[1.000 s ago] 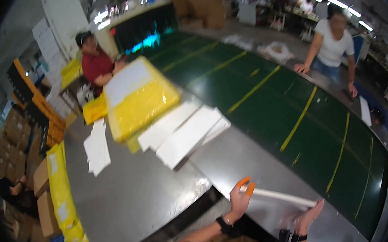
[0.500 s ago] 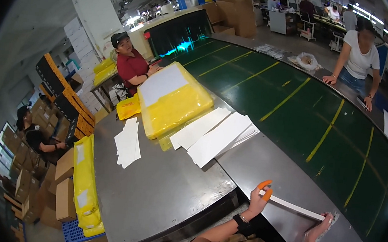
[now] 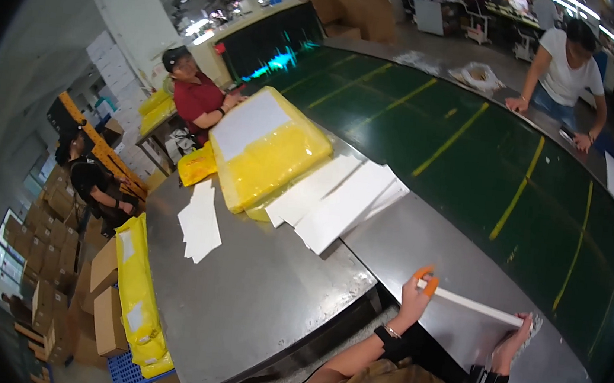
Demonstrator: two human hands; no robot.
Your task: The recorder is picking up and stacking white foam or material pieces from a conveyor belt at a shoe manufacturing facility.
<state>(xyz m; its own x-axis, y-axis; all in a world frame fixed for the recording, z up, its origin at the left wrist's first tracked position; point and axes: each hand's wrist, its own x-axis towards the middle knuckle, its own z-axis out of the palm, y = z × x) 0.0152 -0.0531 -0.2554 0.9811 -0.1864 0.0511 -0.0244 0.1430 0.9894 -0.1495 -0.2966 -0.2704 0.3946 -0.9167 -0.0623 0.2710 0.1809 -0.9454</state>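
Observation:
A long, narrow white strip [image 3: 476, 306], seen edge-on, stretches between my two hands above the metal table. It may be one thick card or several sheets together; I cannot tell. Its left end is pinched by my left hand [image 3: 415, 299], which wears orange finger covers. Closed round its right end is my right hand [image 3: 510, 344], beside a small clear crinkled piece of plastic. Farther left, long white sheets [image 3: 342, 214] lie overlapping, partly against a yellow plastic-wrapped package [image 3: 288, 156]. A smaller fan of white sheets [image 3: 200, 223] rests left of it.
A green conveyor belt [image 3: 467, 163] with yellow lines runs along the far side. The metal table [image 3: 250, 309] has a gap at its near edge. Yellow packages [image 3: 135, 278] sit at the left by cartons [image 3: 110, 320]. People stand at the far left, by the package, and across the belt.
Both hands keep hold of the white strip, nearly in place. The whole view has shifted slightly. Across the belt, the person's head is bent lower; the person in black at the left has changed posture.

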